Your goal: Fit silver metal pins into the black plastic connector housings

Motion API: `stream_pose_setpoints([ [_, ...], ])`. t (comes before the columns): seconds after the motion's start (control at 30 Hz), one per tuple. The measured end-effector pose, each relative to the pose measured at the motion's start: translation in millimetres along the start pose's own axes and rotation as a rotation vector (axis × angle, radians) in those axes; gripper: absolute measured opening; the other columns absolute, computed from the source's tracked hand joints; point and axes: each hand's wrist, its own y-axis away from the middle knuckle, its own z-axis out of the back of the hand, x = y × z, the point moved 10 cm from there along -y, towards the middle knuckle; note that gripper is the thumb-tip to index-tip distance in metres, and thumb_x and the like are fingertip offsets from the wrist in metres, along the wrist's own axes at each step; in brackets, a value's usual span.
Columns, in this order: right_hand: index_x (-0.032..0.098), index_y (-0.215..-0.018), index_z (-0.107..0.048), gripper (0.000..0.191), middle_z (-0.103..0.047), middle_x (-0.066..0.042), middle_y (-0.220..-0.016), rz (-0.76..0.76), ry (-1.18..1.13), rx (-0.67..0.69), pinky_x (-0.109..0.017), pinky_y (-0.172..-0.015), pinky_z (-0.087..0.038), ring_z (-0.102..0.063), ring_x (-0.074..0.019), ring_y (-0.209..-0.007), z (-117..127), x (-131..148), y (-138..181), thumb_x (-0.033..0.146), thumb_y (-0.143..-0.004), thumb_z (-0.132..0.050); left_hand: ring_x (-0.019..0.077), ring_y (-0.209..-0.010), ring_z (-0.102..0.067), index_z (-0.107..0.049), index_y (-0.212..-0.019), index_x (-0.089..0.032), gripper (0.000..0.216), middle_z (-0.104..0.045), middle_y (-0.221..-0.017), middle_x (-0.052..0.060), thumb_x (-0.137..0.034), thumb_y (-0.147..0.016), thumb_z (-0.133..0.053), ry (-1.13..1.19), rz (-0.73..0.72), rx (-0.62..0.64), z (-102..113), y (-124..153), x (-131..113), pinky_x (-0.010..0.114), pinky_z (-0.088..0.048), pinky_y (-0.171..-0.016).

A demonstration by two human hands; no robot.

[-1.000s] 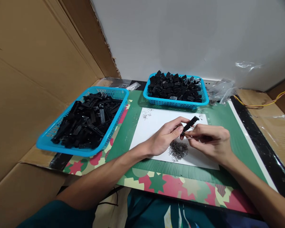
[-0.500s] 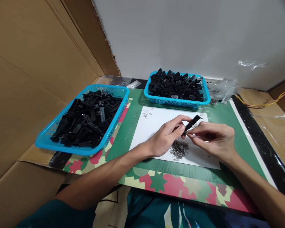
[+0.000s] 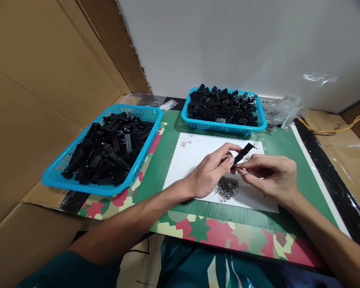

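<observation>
My left hand [image 3: 211, 172] is closed on a long, narrow black plastic part [image 3: 244, 153], which tilts up to the right. Against the lower end of that part, my right hand [image 3: 271, 174] pinches a thin metal tool [image 3: 243, 173]; fingers cover most of it, so its exact kind does not show. Below the hands a heap of tiny metal springs or wire clips [image 3: 227, 188] lies on a white sheet [image 3: 187, 164].
A blue basket [image 3: 87, 189] of long black parts stands at the left, another blue basket [image 3: 222, 128] of short black pieces at the back. Clear plastic bags [image 3: 283, 112] lie behind on the right. Cardboard [image 3: 33, 100] walls the left side.
Both hands stay together at the black part with almost no movement. The view has shifted very slightly.
</observation>
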Motion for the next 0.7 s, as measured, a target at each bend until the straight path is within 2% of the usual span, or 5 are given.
stream_pose_setpoints([
  [0.17, 0.019, -0.087, -0.081, 0.005, -0.074, -0.002, -0.068, -0.04, -0.059, 0.018, -0.026, -0.045, -0.037, -0.054, -0.0112, -0.05, -1.6, -3.4, -0.8, 0.019, -0.089, -0.076, 0.0177, -0.085, -0.055, -0.054, -0.129, -0.02, 0.035, -0.058, -0.095, 0.004, -0.047, -0.107, -0.047, 0.07, 0.044, 0.027, -4.2, 1.1, 5.3, 0.031, -0.045, -0.081],
  [0.37, 0.02, -0.089, -0.082, 0.007, -0.075, -0.001, -0.069, -0.041, -0.044, 0.009, -0.026, -0.049, -0.043, -0.059, -0.012, -0.052, -1.7, -0.5, -0.1, 0.016, -0.088, -0.077, 0.0156, -0.077, -0.048, -0.056, -0.123, -0.019, 0.033, -0.053, -0.086, 0.001, -0.047, -0.106, -0.049, 0.154, 0.07, 0.006, -5.1, 0.7, 8.3, 0.028, -0.04, -0.074],
  [0.5, 0.021, -0.09, -0.083, 0.005, -0.076, -0.002, -0.071, -0.041, -0.036, -0.022, -0.026, -0.049, -0.044, -0.061, -0.0128, -0.053, 0.6, 1.3, -1.4, 0.02, -0.09, -0.078, 0.0138, -0.071, -0.044, -0.056, -0.118, -0.019, 0.031, -0.051, -0.081, 0.0, -0.046, -0.103, -0.054, 0.244, 0.11, -0.013, -5.9, -1.2, 11.1, 0.026, -0.034, -0.067],
  [0.7, 0.024, -0.093, -0.083, 0.005, -0.074, -0.002, -0.071, 0.025, 0.031, -0.065, -0.027, -0.05, -0.044, -0.06, -0.0127, -0.054, 4.8, 6.9, -2.2, 0.022, -0.092, -0.078, 0.0102, -0.059, -0.027, -0.053, -0.119, -0.02, 0.031, -0.038, -0.073, -0.004, -0.044, -0.1, -0.058, 0.5, 0.293, 0.051, -15.9, 0.4, 24.0, 0.023, -0.018, -0.057],
])
